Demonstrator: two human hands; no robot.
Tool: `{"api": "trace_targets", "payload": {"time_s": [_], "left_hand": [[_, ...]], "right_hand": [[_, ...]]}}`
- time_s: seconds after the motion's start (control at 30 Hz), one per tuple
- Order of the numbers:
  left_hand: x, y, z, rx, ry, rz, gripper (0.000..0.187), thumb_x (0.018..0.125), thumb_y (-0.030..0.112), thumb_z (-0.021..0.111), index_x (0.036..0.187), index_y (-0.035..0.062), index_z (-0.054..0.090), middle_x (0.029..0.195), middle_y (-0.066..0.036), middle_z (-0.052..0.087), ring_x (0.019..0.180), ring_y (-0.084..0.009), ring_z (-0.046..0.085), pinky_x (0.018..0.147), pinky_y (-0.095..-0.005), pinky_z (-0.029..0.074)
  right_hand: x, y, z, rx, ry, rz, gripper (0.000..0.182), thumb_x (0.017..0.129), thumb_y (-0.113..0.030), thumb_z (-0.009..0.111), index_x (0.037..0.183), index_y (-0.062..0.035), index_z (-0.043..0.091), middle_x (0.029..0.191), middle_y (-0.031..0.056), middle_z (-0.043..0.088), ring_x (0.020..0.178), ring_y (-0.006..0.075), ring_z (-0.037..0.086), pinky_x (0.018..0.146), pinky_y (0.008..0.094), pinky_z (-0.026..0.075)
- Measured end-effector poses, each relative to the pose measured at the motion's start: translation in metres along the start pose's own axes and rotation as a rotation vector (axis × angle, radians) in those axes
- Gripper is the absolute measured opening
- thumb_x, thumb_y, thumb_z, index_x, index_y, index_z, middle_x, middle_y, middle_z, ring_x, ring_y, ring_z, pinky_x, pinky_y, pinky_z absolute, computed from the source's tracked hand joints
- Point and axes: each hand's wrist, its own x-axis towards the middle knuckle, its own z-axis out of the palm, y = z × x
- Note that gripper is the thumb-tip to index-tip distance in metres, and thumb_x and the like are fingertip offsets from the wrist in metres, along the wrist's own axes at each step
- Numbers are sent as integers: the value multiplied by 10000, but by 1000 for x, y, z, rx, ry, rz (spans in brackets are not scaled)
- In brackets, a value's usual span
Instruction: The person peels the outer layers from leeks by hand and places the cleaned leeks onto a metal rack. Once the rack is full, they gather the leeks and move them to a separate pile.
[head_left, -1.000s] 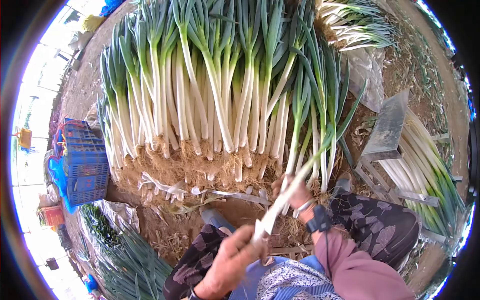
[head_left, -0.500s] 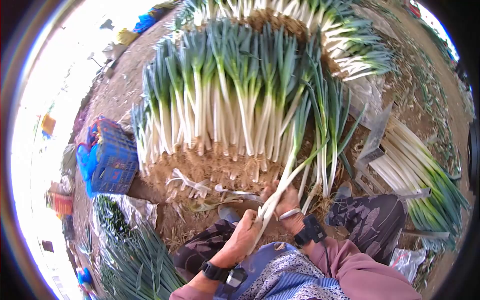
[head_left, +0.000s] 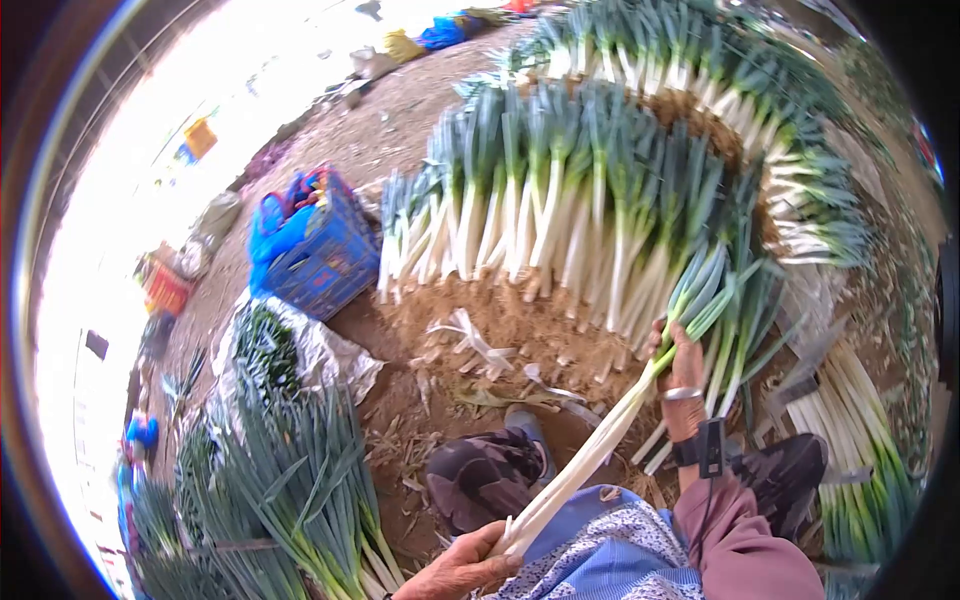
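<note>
Several long green onions [head_left: 605,432] stretch slantwise across my lap, held at both ends. My left hand [head_left: 468,566] is closed around their white lower ends, low in the view. Farther up, my right hand [head_left: 682,362] wraps the stalks where white turns to green, and the leaves fan out beyond it. Loose green onions [head_left: 732,350] lie just right of that hand. A broad row of green onions [head_left: 560,215], roots toward me and leaves away, covers the ground ahead.
A blue crate [head_left: 325,262] with blue bags stands left of the row. Trimmed green onions [head_left: 300,490] are heaped at lower left beside white sheeting [head_left: 345,350]. A bundle [head_left: 850,425] rests in a metal frame at right. Peeled skins [head_left: 470,340] litter the soil.
My right hand has slid up to the leaf end, while my left hand has moved down and left with the white ends. The view has turned, shifting the scene rightward.
</note>
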Motion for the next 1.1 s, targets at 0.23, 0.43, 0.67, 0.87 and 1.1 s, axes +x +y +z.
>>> {"api": "trace_targets", "payload": {"time_s": [0.23, 0.43, 0.67, 0.87, 1.1], "left_hand": [[18, 38, -54, -75, 340, 664, 408, 850, 313, 666, 1123, 46, 521, 791, -26, 591, 524, -72, 509, 419, -198, 392], [120, 188, -217, 160, 707, 961, 244, 865, 247, 612, 979, 42, 545, 726, -12, 562, 526, -78, 475, 474, -231, 404], [197, 211, -238, 246, 1031, 859, 437, 850, 153, 584, 1216, -64, 484, 1019, -110, 573, 867, -168, 528, 774, -301, 432], [152, 154, -22, 128, 203, 536, 365, 835, 204, 608, 1131, -5, 561, 1055, -101, 604, 972, -179, 573, 853, -323, 462], [216, 92, 19, -209, -25, 99, 260, 920, 134, 569, 1121, -28, 540, 1062, -129, 613, 958, -184, 584, 870, -344, 475]], "right_hand": [[6, -16, 259, -228, -899, -25, 719, 864, -458, 612, 1346, 10, 356, 1190, 195, 540, 934, 206, 619, 777, 353, 531], [9, 12, 237, -784, -1087, -242, 439, 965, -168, 474, 1395, -208, 395, 1406, 92, 430, 1108, 193, 583, 952, 350, 495], [86, 48, 32, -1133, -483, 27, 194, 897, -169, 589, 974, 2, 636, 944, 115, 662, 748, 145, 643, 648, 278, 558], [157, 73, -13, -1157, -144, -48, 137, 899, -70, 552, 995, -6, 625, 824, 96, 668, 657, 149, 662, 538, 262, 543], [225, 153, -2, -1660, -50, -357, 403, 784, -204, 673, 1112, 3, 564, 919, 219, 656, 840, 361, 647, 728, 426, 536]]}}
